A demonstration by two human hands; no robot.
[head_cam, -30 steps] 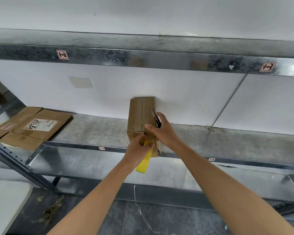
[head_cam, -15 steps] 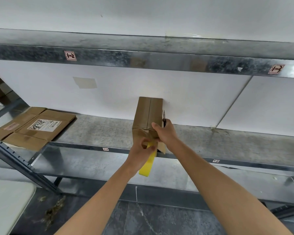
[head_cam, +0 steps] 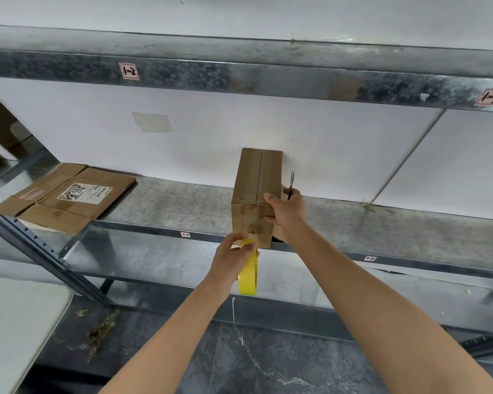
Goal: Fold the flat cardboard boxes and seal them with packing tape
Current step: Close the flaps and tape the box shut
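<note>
A folded brown cardboard box (head_cam: pixel 255 189) stands on the metal shelf (head_cam: pixel 168 206), its long side running back to the white wall. My right hand (head_cam: pixel 286 207) presses on the box's near top right corner and also holds a dark pair of scissors (head_cam: pixel 291 184) pointing up beside the box. My left hand (head_cam: pixel 234 255) grips a yellow roll of packing tape (head_cam: pixel 248 275) just below the box's front face, at the shelf's front edge. Tape seems to run down that front face.
Flat cardboard boxes (head_cam: pixel 66 197), one with a white label, lie at the shelf's left end. An upper shelf beam (head_cam: pixel 239 78) crosses overhead. A white table corner (head_cam: pixel 15 322) sits at lower left, with debris (head_cam: pixel 100 334) on the dark floor.
My left hand has drawn the tape roll down from the box's front face to below the shelf edge. My right hand stays on the box's top corner.
</note>
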